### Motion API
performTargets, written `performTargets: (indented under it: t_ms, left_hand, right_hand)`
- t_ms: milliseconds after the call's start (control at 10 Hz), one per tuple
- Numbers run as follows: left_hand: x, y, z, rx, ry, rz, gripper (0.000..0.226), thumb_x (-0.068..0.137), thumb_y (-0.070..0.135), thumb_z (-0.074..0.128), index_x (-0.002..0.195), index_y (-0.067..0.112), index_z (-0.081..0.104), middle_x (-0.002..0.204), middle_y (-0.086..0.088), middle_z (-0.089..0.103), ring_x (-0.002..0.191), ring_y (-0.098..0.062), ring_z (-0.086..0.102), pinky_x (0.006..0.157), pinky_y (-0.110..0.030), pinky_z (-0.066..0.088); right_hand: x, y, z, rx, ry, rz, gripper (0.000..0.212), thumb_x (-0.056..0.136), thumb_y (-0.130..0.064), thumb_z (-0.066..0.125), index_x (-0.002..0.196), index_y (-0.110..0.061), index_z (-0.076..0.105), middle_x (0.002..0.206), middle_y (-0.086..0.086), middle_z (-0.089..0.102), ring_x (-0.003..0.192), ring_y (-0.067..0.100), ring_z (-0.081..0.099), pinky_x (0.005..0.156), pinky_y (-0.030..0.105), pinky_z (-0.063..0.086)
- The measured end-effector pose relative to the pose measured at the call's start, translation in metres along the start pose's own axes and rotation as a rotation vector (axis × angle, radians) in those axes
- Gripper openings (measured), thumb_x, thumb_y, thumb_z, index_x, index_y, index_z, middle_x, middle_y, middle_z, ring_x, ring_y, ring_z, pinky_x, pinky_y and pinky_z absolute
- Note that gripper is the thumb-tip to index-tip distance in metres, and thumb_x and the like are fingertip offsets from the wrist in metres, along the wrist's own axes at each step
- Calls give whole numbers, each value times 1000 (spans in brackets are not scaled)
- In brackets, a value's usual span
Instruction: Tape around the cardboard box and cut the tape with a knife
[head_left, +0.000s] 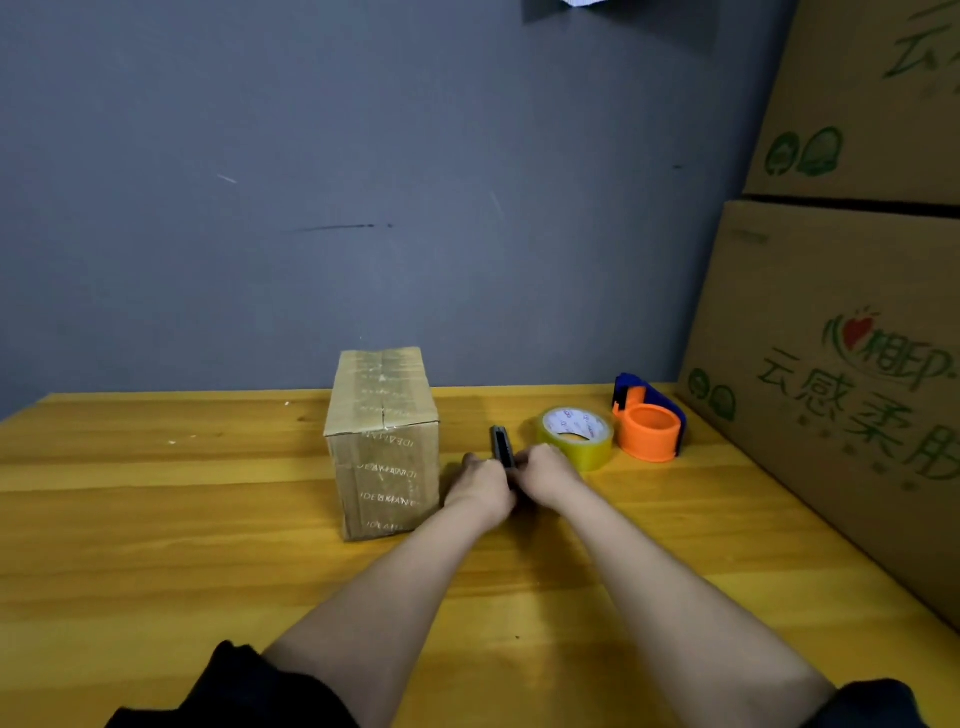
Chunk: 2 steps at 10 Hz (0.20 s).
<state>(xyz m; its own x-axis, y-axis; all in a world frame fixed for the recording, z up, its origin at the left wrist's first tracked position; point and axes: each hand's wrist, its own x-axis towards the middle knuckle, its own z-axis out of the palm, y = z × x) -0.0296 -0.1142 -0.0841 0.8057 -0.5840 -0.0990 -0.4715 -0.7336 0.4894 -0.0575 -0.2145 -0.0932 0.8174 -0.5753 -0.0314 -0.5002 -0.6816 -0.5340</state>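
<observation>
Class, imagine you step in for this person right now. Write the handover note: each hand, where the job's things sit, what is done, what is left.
Left hand and right hand: both closed on the dark knife, held together just above the table; whether the blade is out cannot be told.
Cardboard box: upright, left of the hands, with printed tape already on its top and front.
Tape roll: flat on the table, right of the hands, beside the orange dispenser.
Done: knife picked up.
Left: no fresh strip runs from roll to box, so taping and cutting likely remain.
</observation>
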Motion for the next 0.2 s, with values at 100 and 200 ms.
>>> performTargets:
  t_ms: [100,200]
  left_hand:
    - [-4,0,-6,25,-28,9,39,90,15,46,128,8,51,135,-19,40,115,-36,53,95,-36,43]
    - [-15,1,-15,29,-73,29,40,88,18,51,127,9,50,133,-19,47,117,-35,54,95,-36,44]
  right_hand:
    - [-7,-2,-11,-55,-86,-9,32,91,-27,53,102,-2,69,95,19,66,76,26,53,54,29,37]
    - [-25,-3,-24,-89,-167,18,32,93,-23,49,108,0,66,85,14,57,73,26,53,49,27,37]
